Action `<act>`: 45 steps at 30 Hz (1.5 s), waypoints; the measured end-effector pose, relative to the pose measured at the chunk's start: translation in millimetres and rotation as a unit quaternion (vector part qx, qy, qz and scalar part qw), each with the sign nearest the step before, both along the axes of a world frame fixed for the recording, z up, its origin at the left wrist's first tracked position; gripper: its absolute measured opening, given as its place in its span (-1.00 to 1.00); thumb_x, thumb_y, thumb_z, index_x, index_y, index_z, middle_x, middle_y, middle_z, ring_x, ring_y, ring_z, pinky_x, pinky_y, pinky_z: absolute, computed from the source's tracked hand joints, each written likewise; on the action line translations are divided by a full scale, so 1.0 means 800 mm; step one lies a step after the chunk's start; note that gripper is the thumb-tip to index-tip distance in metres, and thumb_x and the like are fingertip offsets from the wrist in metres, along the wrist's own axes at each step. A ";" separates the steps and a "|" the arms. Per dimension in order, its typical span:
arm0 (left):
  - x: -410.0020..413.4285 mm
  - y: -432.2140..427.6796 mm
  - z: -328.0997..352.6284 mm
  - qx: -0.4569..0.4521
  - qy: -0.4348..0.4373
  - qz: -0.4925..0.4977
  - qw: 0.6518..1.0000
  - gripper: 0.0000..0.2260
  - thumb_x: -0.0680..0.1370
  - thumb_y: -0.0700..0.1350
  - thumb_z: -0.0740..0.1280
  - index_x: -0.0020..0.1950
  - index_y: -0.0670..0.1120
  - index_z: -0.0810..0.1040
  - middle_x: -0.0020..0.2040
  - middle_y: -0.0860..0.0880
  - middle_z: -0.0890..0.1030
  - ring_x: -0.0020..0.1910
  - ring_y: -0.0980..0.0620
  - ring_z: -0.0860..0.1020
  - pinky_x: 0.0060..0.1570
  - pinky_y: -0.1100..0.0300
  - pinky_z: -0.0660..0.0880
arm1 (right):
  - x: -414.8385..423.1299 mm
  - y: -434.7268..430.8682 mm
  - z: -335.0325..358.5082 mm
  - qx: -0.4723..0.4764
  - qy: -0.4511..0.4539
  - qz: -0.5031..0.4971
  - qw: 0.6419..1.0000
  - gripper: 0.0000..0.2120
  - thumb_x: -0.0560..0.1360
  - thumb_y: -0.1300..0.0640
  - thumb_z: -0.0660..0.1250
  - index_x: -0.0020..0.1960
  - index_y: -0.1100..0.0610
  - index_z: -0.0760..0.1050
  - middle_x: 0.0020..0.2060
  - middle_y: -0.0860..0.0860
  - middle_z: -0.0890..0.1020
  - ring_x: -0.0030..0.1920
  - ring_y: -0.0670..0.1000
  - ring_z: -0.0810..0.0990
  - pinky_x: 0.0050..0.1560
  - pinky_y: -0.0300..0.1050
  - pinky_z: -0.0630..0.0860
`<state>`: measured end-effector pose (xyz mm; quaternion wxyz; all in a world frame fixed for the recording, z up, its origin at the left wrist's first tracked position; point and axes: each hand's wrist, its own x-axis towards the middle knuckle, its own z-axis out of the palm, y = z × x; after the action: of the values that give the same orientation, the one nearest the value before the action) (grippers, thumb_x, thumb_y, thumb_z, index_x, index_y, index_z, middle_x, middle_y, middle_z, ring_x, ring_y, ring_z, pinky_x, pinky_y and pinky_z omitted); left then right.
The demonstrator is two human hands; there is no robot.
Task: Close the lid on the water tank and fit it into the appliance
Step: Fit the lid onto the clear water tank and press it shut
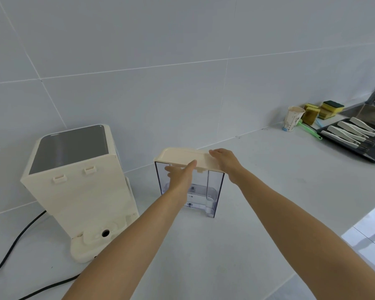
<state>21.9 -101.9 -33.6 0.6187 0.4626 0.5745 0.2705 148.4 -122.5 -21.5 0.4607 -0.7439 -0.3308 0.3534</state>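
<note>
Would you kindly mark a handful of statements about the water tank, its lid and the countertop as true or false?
1. Both hands, left hand and right hand, rest on the lid. True.
2. The water tank already sits inside the appliance. False: it stands on the counter to the right of it.
3. The tank's walls are clear. True.
4. The paper cup stands between appliance and tank. False: it is far right, beside the sponges.
5. A black cable lies left of the appliance. True.
</note>
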 end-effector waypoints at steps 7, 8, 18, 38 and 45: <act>0.014 0.017 -0.005 0.029 -0.040 0.042 0.998 -0.17 0.45 0.09 0.32 0.47 -0.16 -0.16 0.51 -0.16 0.12 0.44 -0.17 0.20 0.42 -0.11 0.17 | 0.002 -0.009 -0.004 -0.016 -0.024 0.017 0.999 -0.87 0.48 0.12 0.27 -0.05 0.19 0.43 -0.09 0.07 0.50 -0.13 0.04 0.45 -0.26 -0.24 0.37; 0.015 0.020 -0.005 0.028 -0.035 0.042 0.998 -0.15 0.44 0.11 0.33 0.47 -0.15 -0.16 0.51 -0.16 0.15 0.43 -0.18 0.22 0.42 -0.13 0.16 | 0.001 -0.011 -0.003 -0.019 -0.021 0.021 0.999 -0.85 0.47 0.12 0.29 -0.06 0.20 0.42 -0.10 0.07 0.50 -0.15 0.04 0.45 -0.24 -0.22 0.37; 0.009 0.050 -0.001 0.079 -0.001 -0.036 0.996 -0.26 0.27 -0.06 0.53 0.34 -0.14 0.26 0.26 -0.14 0.51 0.18 -0.13 0.50 0.15 -0.04 0.49 | -0.028 -0.031 -0.004 -0.069 -0.045 0.078 0.993 -0.67 0.38 0.02 0.41 -0.37 0.15 0.31 -0.29 0.08 0.49 -0.21 0.07 0.49 -0.13 -0.12 0.46; -0.038 0.059 0.037 0.249 0.238 -0.244 0.907 -0.29 0.45 0.13 0.31 0.46 -0.12 0.08 0.39 -0.08 0.34 0.33 -0.11 0.35 0.05 0.14 0.31 | -0.011 -0.003 0.012 -0.060 -0.073 0.064 0.993 -0.52 0.51 -0.16 0.12 0.11 0.27 0.41 0.08 0.22 0.53 0.02 0.08 0.49 0.23 0.03 0.43; -0.040 0.011 0.030 0.409 0.323 -0.251 0.816 -0.40 0.46 0.16 0.27 0.39 -0.11 0.22 0.38 -0.07 0.37 0.34 -0.03 0.33 0.19 0.08 0.35 | -0.022 0.042 0.029 -0.050 -0.213 0.192 0.957 -0.43 0.57 -0.06 0.07 0.50 0.14 0.07 0.49 0.13 0.22 0.47 0.12 0.21 0.41 -0.05 0.16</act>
<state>-9.8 -93.4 -9.5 0.1980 0.8620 0.4416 0.1511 130.7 -88.8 1.8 0.2651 -0.7466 -0.5398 0.2843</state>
